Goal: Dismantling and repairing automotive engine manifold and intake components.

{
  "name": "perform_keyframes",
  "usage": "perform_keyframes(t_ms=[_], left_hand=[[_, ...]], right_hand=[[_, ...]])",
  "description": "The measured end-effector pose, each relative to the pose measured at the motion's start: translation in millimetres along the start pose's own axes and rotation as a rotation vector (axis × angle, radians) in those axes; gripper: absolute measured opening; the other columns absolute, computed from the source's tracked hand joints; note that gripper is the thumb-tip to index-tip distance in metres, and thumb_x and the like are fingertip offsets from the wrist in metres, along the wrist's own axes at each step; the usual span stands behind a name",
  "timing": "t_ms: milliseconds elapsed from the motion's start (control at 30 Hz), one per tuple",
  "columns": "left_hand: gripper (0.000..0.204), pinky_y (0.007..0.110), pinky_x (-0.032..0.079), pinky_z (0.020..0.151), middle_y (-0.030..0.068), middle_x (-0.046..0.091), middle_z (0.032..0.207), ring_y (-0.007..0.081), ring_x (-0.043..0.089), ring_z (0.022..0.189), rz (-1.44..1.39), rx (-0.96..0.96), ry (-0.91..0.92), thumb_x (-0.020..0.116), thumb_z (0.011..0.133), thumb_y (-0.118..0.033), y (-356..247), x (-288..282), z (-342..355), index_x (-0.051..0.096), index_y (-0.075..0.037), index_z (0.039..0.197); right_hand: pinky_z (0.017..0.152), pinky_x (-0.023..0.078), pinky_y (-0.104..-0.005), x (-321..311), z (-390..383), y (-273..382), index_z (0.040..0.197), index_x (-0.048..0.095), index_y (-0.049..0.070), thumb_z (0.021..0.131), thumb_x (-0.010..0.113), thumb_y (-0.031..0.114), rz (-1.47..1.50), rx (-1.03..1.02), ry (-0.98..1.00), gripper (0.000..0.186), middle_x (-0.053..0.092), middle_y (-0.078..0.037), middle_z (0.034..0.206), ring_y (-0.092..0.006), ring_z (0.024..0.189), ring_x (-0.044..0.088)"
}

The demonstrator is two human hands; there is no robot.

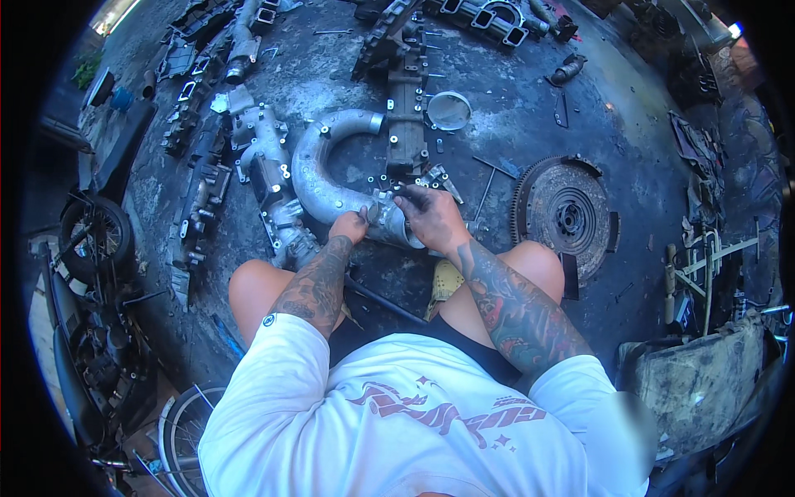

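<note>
A curved, U-shaped silver metal pipe point(308, 170) lies on the ground before my knees. Its near end carries a fitting point(386, 217) with a wide round opening. My left hand point(350, 226) is closed against the pipe just left of this fitting, thumb uppermost. Over the fitting's right side reaches my right hand point(432, 218), its blackened fingers bent and pinched together at the top; whatever lies between them is hidden. Small bolts or nuts point(379, 179) are scattered just beyond the fitting.
Left of the pipe stretches a cast metal manifold point(267, 161); a long metal housing point(406, 124) lies beyond. A toothed flywheel point(566, 214) sits to the right, beside a T-shaped wrench point(490, 184). A round dish point(450, 110) lies farther off. A motorcycle point(91, 331) stands at left.
</note>
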State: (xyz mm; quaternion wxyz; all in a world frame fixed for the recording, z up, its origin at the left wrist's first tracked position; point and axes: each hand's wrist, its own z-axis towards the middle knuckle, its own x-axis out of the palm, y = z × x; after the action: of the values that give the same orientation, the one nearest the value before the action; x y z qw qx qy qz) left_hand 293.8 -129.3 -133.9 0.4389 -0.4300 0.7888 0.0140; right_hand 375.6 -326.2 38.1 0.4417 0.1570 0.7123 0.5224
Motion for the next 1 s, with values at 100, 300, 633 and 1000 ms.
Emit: perform_keyframes(t_ms=[100,300,633,1000], left_hand=[[0.048,0.043,0.045,0.084,0.0242,0.061,0.099,0.0382,0.057,0.099,-0.131,0.035,-0.068,0.046,0.083,-0.044,-2.2,5.1,-1.8,0.065,-0.002,0.094],[0.041,0.043,0.046,0.086,0.0158,0.061,0.108,0.0313,0.059,0.1,0.103,0.099,0.033,0.045,0.083,-0.039,-3.7,-2.6,-18.5,0.065,-0.008,0.102],[0.05,0.041,0.048,0.082,0.0162,0.063,0.103,0.0311,0.06,0.098,-0.148,-0.069,-0.243,0.04,0.086,-0.049,-1.5,-4.0,-35.2,0.067,-0.008,0.098],[0.045,0.043,0.049,0.079,0.0201,0.06,0.102,0.0345,0.06,0.095,-0.129,-0.076,-0.203,0.056,0.079,-0.021,-0.3,-11.5,-31.1,0.044,-0.001,0.118]], right_hand=[[0.067,0.048,-0.0284,-1.8,-1.4,1.9,0.102,0.062,-0.005,0.084,0.063,0.015,0.02,0.054,0.031,0.027,0.066,-0.019,0.085,-0.0164,0.074,0.062],[0.069,0.047,-0.0299,1.2,-4.0,6.1,0.104,0.062,-0.002,0.085,0.06,0.014,0.115,0.091,0.041,0.025,0.066,-0.014,0.083,-0.0148,0.071,0.058],[0.069,0.046,-0.0263,16.2,-5.6,-1.5,0.099,0.061,-0.007,0.086,0.06,0.01,0.123,-0.047,0.055,0.022,0.066,-0.012,0.082,-0.0103,0.075,0.056],[0.071,0.046,-0.0278,16.9,-4.3,8.3,0.097,0.063,-0.006,0.086,0.06,0.014,-0.037,0.042,0.045,0.023,0.067,-0.014,0.086,-0.0127,0.077,0.059]])
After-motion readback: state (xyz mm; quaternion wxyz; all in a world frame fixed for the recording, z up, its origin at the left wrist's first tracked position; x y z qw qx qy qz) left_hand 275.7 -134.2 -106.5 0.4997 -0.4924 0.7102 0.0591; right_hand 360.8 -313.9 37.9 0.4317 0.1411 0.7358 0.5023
